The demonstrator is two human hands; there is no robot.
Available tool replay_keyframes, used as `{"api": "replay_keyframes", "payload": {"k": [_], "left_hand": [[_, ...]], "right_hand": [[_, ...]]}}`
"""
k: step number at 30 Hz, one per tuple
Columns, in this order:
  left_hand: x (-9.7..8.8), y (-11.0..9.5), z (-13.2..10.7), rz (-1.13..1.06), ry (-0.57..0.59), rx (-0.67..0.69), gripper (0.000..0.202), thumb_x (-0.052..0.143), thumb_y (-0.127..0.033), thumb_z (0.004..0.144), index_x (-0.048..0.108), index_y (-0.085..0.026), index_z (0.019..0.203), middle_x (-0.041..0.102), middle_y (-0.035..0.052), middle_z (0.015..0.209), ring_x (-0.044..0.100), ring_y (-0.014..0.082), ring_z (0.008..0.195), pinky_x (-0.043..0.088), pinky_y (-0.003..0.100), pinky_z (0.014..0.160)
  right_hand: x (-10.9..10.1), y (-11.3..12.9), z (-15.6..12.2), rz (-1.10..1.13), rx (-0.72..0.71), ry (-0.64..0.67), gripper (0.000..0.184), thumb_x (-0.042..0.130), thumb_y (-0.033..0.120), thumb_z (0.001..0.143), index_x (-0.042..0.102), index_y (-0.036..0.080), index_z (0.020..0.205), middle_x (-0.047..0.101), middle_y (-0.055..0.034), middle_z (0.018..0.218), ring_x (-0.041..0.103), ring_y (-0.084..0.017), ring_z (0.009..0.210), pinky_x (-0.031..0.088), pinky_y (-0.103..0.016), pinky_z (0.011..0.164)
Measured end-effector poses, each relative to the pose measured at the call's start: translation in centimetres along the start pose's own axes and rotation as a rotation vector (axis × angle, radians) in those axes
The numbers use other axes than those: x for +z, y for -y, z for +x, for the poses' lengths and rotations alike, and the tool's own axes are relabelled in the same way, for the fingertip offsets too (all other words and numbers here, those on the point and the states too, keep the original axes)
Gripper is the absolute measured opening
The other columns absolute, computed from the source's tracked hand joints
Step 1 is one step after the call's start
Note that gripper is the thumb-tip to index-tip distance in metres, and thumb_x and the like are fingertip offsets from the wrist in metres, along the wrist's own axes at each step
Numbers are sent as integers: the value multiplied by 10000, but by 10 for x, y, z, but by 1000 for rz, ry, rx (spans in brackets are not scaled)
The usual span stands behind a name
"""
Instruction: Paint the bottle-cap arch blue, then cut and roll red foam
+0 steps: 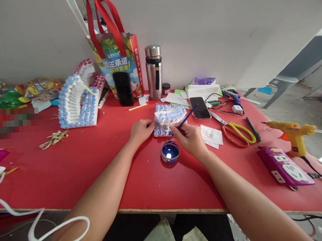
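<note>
A small craft model (169, 114) of rolled white pieces with blue swirled ends stands in front of me. At its left edge my left hand (141, 132) is closed, thumb and fingers against the side. My right hand (190, 137) is closed around a thin dark blue paintbrush (188, 115), its handle slanting up to the right. The brush's lower end points down by the front of the model; its exact contact is hidden by my fingers. Just below sits a small round pot (170, 156) with deep blue paint inside.
A larger blue-and-white model (76, 103) stands left. Behind are a shopping bag (115, 55), a steel flask (154, 73) and a black phone (123, 89). Rightward lie another phone (200, 108), scissors (234, 129), a glue gun (292, 132) and a purple power strip (284, 166).
</note>
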State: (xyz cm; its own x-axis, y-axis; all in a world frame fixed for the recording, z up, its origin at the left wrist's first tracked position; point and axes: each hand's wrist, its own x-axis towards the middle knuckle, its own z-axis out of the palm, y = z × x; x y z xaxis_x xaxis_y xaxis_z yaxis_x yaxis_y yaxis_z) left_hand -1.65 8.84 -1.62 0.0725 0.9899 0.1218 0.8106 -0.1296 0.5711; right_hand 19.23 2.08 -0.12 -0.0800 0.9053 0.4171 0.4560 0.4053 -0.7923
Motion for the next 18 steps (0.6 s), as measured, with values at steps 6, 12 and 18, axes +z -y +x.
{"api": "replay_keyframes", "payload": {"k": [6, 12, 18], "left_hand": [[0, 2, 0, 5, 0, 5, 460, 511, -523, 856, 434, -197, 540, 405, -28, 512, 405, 125, 519, 204, 298, 544], [0, 2, -1, 4, 3, -2, 459, 511, -530, 855, 445, -199, 544, 418, -26, 514, 408, 127, 516, 206, 299, 543], [-1, 0, -1, 3, 2, 2, 456, 513, -517, 855, 443, -199, 535, 437, -20, 513, 411, 131, 521, 214, 299, 548]], "right_hand": [[0, 0, 0, -1, -3, -3, 338, 578, 433, 939, 650, 162, 752, 600, -12, 611, 474, -114, 549, 339, -256, 526], [0, -2, 0, -3, 3, 2, 334, 580, 432, 940, 652, 161, 759, 607, -15, 622, 480, -116, 556, 347, -256, 534], [0, -2, 0, -8, -1, 1, 335, 581, 433, 940, 655, 157, 766, 601, -11, 620, 468, -110, 548, 337, -254, 528]]}}
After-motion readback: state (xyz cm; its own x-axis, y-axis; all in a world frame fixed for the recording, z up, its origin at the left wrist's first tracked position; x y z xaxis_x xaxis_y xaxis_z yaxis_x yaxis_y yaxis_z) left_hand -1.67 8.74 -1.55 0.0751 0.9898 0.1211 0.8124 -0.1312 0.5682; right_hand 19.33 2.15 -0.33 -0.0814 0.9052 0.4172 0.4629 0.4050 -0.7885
